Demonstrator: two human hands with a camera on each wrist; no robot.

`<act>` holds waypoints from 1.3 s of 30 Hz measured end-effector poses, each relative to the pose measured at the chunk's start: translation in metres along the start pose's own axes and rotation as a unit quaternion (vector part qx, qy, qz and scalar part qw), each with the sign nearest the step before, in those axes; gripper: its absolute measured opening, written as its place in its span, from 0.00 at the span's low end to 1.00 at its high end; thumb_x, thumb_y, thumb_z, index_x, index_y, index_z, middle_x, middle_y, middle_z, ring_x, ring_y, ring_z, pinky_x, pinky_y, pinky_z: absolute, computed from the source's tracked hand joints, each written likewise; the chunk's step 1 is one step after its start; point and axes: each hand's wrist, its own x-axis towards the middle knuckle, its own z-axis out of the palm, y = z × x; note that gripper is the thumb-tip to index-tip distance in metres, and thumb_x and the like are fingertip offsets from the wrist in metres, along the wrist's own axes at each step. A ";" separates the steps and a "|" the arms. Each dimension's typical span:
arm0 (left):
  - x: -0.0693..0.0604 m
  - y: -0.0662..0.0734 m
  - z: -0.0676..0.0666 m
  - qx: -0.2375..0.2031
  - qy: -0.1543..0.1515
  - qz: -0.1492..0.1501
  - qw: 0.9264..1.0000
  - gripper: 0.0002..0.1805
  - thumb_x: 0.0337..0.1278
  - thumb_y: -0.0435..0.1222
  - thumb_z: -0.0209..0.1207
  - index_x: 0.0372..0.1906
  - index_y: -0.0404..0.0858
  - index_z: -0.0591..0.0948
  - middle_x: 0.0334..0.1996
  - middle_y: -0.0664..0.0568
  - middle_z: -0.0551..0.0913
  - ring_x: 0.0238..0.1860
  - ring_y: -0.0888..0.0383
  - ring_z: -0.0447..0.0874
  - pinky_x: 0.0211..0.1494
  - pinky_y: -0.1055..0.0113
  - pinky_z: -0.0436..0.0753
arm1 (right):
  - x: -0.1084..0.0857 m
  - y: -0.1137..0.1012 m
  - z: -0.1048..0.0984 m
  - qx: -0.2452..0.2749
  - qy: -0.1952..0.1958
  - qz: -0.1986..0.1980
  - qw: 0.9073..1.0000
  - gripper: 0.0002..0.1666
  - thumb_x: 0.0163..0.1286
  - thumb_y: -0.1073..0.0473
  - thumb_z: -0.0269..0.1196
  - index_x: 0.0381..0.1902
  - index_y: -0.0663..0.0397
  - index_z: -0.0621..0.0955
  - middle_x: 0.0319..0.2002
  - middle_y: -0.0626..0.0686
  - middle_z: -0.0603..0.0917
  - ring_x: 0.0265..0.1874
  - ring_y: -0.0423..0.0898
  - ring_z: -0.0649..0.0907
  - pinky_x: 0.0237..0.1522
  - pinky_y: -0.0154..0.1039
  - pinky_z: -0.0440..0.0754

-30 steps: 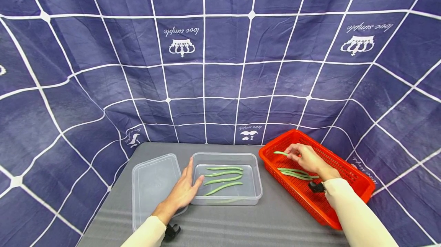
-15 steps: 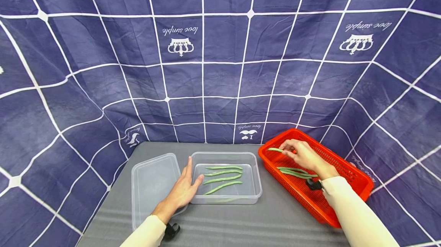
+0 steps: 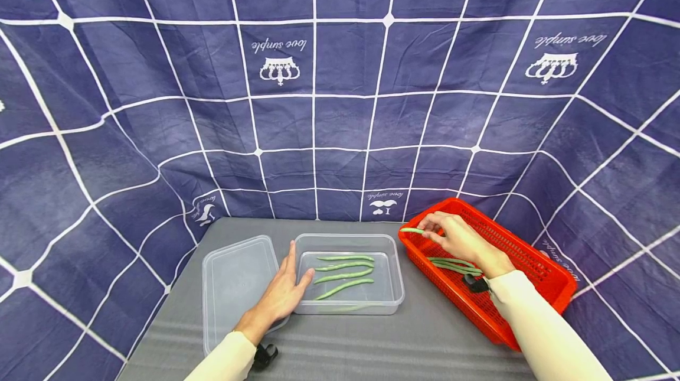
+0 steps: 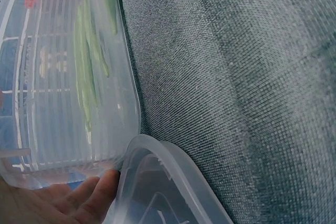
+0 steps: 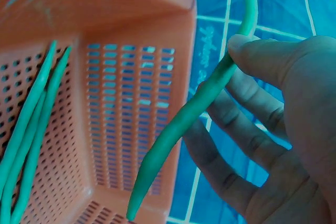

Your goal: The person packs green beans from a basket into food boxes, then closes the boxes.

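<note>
One slender green bean [image 5: 193, 106] I see pinched in right hand [image 3: 455, 238], far-left end of red perforated plastic basket [image 3: 512, 245]; left hand [image 3: 281, 292], fingers straight, against clear rectangular plastic box [image 3: 347, 244].

slender green bean [image 5: 178, 123] pinched near one end, beans [image 3: 344, 277] in clear open container [image 3: 386, 291], more in red basket [image 3: 547, 277]
</note>
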 end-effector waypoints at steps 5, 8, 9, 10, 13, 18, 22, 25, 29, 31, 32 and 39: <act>0.000 0.000 0.000 0.003 -0.001 0.003 1.000 0.54 0.93 0.55 0.55 0.98 0.36 0.38 0.91 0.26 0.63 0.90 0.27 0.66 0.92 0.30 0.69 | 0.005 -0.011 0.002 -0.011 -0.019 0.009 1.000 0.12 0.75 0.70 0.79 0.47 0.49 0.92 0.38 0.40 0.92 0.38 0.36 0.88 0.45 0.45 0.92; -0.001 0.001 -0.001 0.000 -0.001 0.007 1.000 0.54 0.93 0.56 0.54 0.98 0.35 0.38 0.91 0.25 0.62 0.91 0.27 0.65 0.92 0.30 0.68 | 0.009 -0.018 0.005 -0.017 -0.032 0.013 0.999 0.10 0.77 0.68 0.78 0.48 0.48 0.92 0.38 0.39 0.91 0.38 0.35 0.88 0.47 0.48 0.93; -0.001 0.002 -0.001 0.000 -0.002 0.008 1.000 0.55 0.93 0.57 0.54 0.98 0.35 0.38 0.91 0.25 0.61 0.91 0.26 0.64 0.92 0.30 0.68 | 0.010 -0.020 0.006 -0.018 -0.034 0.015 0.999 0.10 0.77 0.67 0.78 0.48 0.48 0.92 0.38 0.38 0.90 0.38 0.34 0.87 0.47 0.48 0.92; -0.001 0.002 -0.002 -0.001 -0.001 0.008 1.000 0.55 0.93 0.57 0.54 0.98 0.35 0.38 0.91 0.25 0.61 0.91 0.26 0.64 0.92 0.30 0.68 | 0.011 -0.022 0.008 -0.018 -0.035 0.013 0.999 0.09 0.77 0.67 0.78 0.48 0.48 0.92 0.38 0.38 0.90 0.38 0.34 0.87 0.47 0.47 0.92; -0.002 0.003 -0.002 -0.002 0.000 0.008 1.000 0.55 0.93 0.57 0.54 0.98 0.33 0.38 0.92 0.24 0.60 0.92 0.26 0.63 0.93 0.30 0.67 | 0.014 -0.029 0.011 -0.019 -0.035 -0.001 0.999 0.09 0.77 0.67 0.78 0.49 0.48 0.93 0.38 0.39 0.91 0.38 0.34 0.87 0.46 0.44 0.92; -0.001 0.003 -0.002 -0.003 0.001 0.005 1.000 0.55 0.93 0.56 0.55 0.97 0.31 0.39 0.92 0.23 0.59 0.92 0.26 0.63 0.93 0.30 0.66 | 0.018 -0.038 0.019 -0.023 -0.037 -0.024 0.999 0.09 0.77 0.67 0.78 0.50 0.49 0.93 0.39 0.41 0.91 0.39 0.35 0.88 0.47 0.48 0.93; -0.001 0.002 -0.002 -0.004 0.002 0.005 1.000 0.54 0.93 0.55 0.55 0.97 0.32 0.40 0.91 0.22 0.60 0.91 0.25 0.64 0.93 0.30 0.67 | 0.021 -0.046 0.024 -0.032 -0.049 -0.027 0.998 0.08 0.78 0.65 0.78 0.50 0.48 0.93 0.40 0.40 0.91 0.40 0.34 0.88 0.49 0.48 0.94; -0.002 0.001 -0.001 -0.005 0.004 0.006 1.000 0.54 0.93 0.55 0.56 0.97 0.32 0.41 0.91 0.22 0.60 0.90 0.25 0.65 0.92 0.29 0.68 | 0.024 -0.050 0.028 -0.037 -0.057 -0.032 0.997 0.09 0.78 0.64 0.78 0.51 0.47 0.93 0.40 0.39 0.90 0.40 0.34 0.88 0.49 0.44 0.93; -0.002 0.000 -0.002 -0.003 0.005 0.005 1.000 0.54 0.93 0.56 0.55 0.97 0.33 0.41 0.91 0.23 0.61 0.89 0.24 0.67 0.91 0.29 0.69 | 0.028 -0.058 0.033 -0.046 -0.066 -0.045 0.996 0.10 0.78 0.65 0.78 0.51 0.45 0.93 0.40 0.39 0.89 0.40 0.33 0.87 0.47 0.38 0.91; -0.002 0.000 -0.002 -0.003 0.004 0.003 1.000 0.54 0.93 0.57 0.55 0.98 0.33 0.41 0.91 0.23 0.61 0.89 0.24 0.67 0.91 0.29 0.70 | 0.029 -0.062 0.036 -0.049 -0.070 -0.051 0.995 0.10 0.77 0.64 0.78 0.52 0.44 0.93 0.41 0.40 0.89 0.40 0.33 0.87 0.47 0.36 0.91; -0.002 0.000 -0.002 -0.002 0.004 0.003 1.000 0.54 0.93 0.57 0.55 0.98 0.33 0.41 0.90 0.23 0.62 0.89 0.24 0.68 0.90 0.29 0.70 | 0.030 -0.065 0.037 -0.050 -0.071 -0.054 0.995 0.11 0.77 0.64 0.78 0.52 0.44 0.93 0.41 0.40 0.89 0.40 0.34 0.87 0.47 0.36 0.90; -0.001 0.001 -0.003 -0.003 0.005 0.007 1.000 0.54 0.93 0.56 0.55 0.97 0.31 0.42 0.90 0.22 0.62 0.89 0.24 0.67 0.91 0.30 0.70 | 0.037 -0.079 0.048 -0.047 -0.084 -0.070 0.993 0.09 0.79 0.61 0.78 0.53 0.44 0.93 0.43 0.41 0.91 0.43 0.36 0.90 0.47 0.36 0.91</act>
